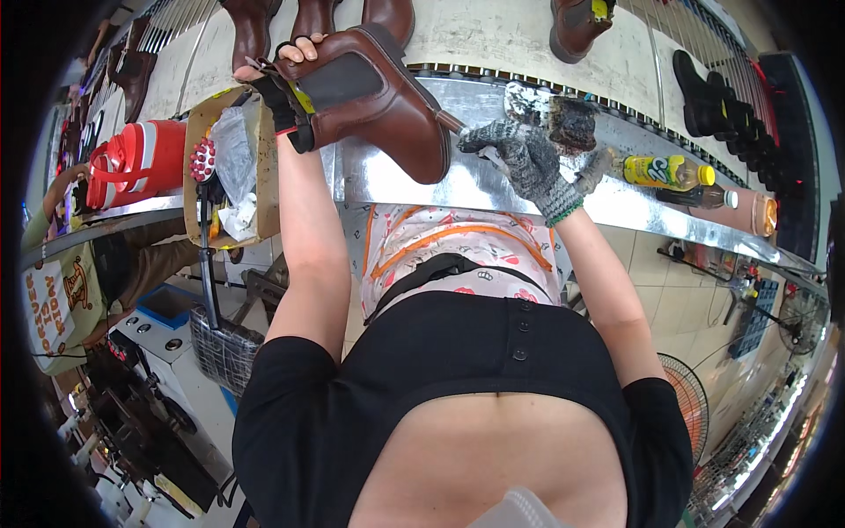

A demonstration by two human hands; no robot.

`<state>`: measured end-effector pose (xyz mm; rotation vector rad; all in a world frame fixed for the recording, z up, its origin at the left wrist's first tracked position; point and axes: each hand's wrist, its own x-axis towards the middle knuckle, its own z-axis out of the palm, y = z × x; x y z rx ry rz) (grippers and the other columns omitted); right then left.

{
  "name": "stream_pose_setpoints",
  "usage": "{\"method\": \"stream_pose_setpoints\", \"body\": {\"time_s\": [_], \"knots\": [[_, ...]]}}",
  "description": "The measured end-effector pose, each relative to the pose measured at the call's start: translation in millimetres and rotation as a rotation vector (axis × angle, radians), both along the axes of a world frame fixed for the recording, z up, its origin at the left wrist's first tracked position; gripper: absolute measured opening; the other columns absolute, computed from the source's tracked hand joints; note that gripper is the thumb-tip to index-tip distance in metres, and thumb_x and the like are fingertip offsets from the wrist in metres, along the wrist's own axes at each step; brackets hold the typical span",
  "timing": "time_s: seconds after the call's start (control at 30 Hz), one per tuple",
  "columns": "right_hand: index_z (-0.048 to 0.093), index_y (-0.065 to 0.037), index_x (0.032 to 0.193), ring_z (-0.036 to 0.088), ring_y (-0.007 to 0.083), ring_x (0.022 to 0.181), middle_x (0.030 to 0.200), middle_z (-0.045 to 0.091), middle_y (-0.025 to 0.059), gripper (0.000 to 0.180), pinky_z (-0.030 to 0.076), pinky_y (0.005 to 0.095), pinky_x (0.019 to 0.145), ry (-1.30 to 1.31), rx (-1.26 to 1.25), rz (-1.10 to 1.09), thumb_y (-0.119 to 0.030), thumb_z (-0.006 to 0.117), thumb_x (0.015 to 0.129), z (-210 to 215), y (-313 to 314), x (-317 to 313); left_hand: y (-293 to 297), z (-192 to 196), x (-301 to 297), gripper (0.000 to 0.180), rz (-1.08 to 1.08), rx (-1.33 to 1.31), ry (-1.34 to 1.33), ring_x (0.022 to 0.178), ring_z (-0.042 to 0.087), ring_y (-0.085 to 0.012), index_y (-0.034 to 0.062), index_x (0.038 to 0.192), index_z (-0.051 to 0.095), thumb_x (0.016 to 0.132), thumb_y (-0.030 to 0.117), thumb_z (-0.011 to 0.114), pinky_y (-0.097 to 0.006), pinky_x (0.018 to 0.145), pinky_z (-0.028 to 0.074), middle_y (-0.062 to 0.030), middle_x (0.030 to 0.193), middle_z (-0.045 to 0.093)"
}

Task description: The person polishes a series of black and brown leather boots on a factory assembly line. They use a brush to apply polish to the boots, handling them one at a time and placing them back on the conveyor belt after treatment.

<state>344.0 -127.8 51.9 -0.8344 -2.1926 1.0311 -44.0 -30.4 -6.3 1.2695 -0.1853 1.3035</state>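
Metal bench with 1 red container, 1 yellow-capped bottle, 1 white-capped bottle, black-stained block

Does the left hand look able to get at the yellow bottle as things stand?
Probably not: the left hand holds the boot, and the boot and right hand lie between it and the yellow bottle.

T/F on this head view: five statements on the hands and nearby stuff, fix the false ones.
1. The left hand holds a brown boot. True.
2. The right hand is bare. False: it wears a grey knit glove.
3. The red container sits right of the cardboard box. False: it is left of it.
4. The yellow-capped bottle is right of the right hand. True.
5. The shoes at upper far right are white. False: they are black.
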Motion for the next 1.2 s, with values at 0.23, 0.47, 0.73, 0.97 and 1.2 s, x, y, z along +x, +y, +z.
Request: {"method": "stream_pose_setpoints", "body": {"time_s": [0.23,0.47,0.73,0.97,1.2], "knots": [[0.065,-0.016,0.096,0.06,0.0273,0.074,0.086,0.065,0.0056,0.02,0.047,0.0371,0.066,-0.091,0.166,-0.065,-0.009,0.058,0.078,-39,-10,13,-19,-11,-6,0.093,0.372,-0.577,-0.103,0.108,0.047,-0.0322,0.0027,0.078,0.067,0.064,0.087,0.031,-0.045,0.101,0.031,-0.0128,0.085,0.058],[0.066,-0.019,0.099,0.062,0.026,0.073,0.085,0.066,0.0065,0.02,0.048,0.0358,0.065,-0.103,0.051,-0.127,-0.013,0.057,0.082,-46,-21,19,-12,-14,-17,0.1,0.801,-0.547,0.21,0.098,0.054,-0.0365,-0.0025,0.073,0.065,0.067,0.087,0.022,-0.042,0.099,0.033,-0.0185,0.081,0.064],[0.068,-0.018,0.097,0.064,0.0212,0.072,0.085,0.067,0.005,0.019,0.049,0.0314,0.065,-0.097,-0.067,-0.167,-0.022,0.054,0.085,-50,-29,23,-9,-21,-26,0.101,0.96,-0.621,0.228,0.084,0.06,-0.0356,-0.0046,0.068,0.064,0.068,0.087,0.021,-0.042,0.09,0.04,-0.0205,0.076,0.065],[0.068,-0.017,0.099,0.064,0.0163,0.07,0.085,0.068,0.0045,0.021,0.048,0.0282,0.063,0.182,-0.482,-0.229,-0.019,0.053,0.085,-78,-33,27,-14,-18,-20,0.096,1.067,-0.73,0.311,0.067,0.06,-0.0314,-0.0029,0.08,0.063,0.071,0.085,0.025,-0.039,0.068,0.05,-0.0179,0.077,0.065],[0.067,-0.009,0.099,0.061,0.0118,0.069,0.085,0.068,0.0056,0.025,0.047,0.0243,0.056,0.435,-0.695,-0.247,-0.025,0.05,0.091,-97,-35,29,-11,-15,-12,0.083,1.105,-0.799,0.109,0.067,0.059,-0.0255,0.0055,0.108,0.055,0.078,0.079,0.029,-0.034,0.062,0.052,-0.0113,0.084,0.061]]}}
